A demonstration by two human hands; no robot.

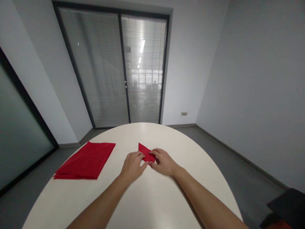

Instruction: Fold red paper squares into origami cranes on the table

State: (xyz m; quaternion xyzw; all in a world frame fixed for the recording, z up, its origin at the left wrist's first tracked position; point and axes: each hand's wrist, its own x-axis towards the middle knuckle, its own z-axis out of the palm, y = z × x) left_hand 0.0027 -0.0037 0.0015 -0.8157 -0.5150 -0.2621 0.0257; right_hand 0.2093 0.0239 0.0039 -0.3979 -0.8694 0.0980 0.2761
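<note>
A small folded red paper piece (145, 151) lies on the white round table (147, 197) in front of me. My left hand (132, 164) rests on its left side, fingers curled down and pressing the paper. My right hand (164, 161) lies on its right side, fingertips pressed flat on the fold. Most of the folded piece is hidden under both hands; only a pointed corner sticks out toward the far side.
A stack of flat red paper sheets (87, 160) lies on the table's left part, near its edge. Beyond the table stand sliding glass doors with blinds (124, 70). A dark object (286, 206) sits at the lower right, off the table.
</note>
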